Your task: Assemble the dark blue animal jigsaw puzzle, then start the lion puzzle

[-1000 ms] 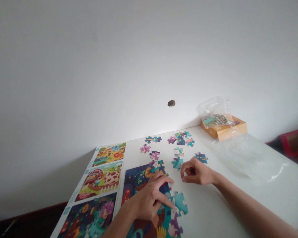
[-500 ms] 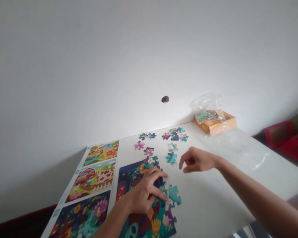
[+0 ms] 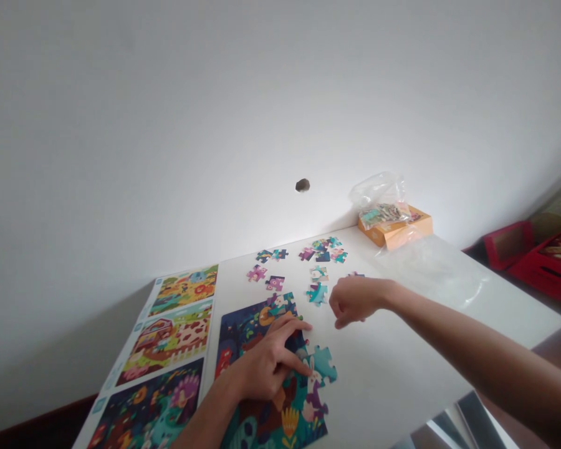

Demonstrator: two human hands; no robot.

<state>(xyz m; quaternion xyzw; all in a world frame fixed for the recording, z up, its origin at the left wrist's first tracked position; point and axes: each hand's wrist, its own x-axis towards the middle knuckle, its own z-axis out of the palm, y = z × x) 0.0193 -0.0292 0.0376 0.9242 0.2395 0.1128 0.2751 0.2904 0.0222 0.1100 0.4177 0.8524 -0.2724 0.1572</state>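
Note:
My left hand (image 3: pixel 271 358) lies with spread fingers on the partly joined jigsaw puzzle (image 3: pixel 247 327), a dark forest scene with animals. Its thumb touches the rabbit part near the right edge. Joined pieces with a teal jigsaw piece (image 3: pixel 323 363) jut out from that edge. To the right, my right hand (image 3: pixel 355 300) hovers over the white table, fingers curled inward; whatever they hold, if anything, is hidden. Just left of it lies a teal jigsaw piece with purple (image 3: pixel 316 294), and a pale-and-teal piece (image 3: pixel 318 273) sits behind that. Another piece (image 3: pixel 356 274) is partly covered by the right hand.
Several loose pieces (image 3: pixel 322 254) lie toward the wall. A picture sheet (image 3: pixel 168 343) with three scenes is on the left. At the back right, an orange box (image 3: pixel 395 232) carries a clear bag of pieces (image 3: pixel 383 212). Red boxes (image 3: pixel 546 268) stand beyond the table.
My right hand has curled its fingers further and turned downward, uncovering a piece behind it. My left hand stays on the puzzle. The whole view has shifted slightly.

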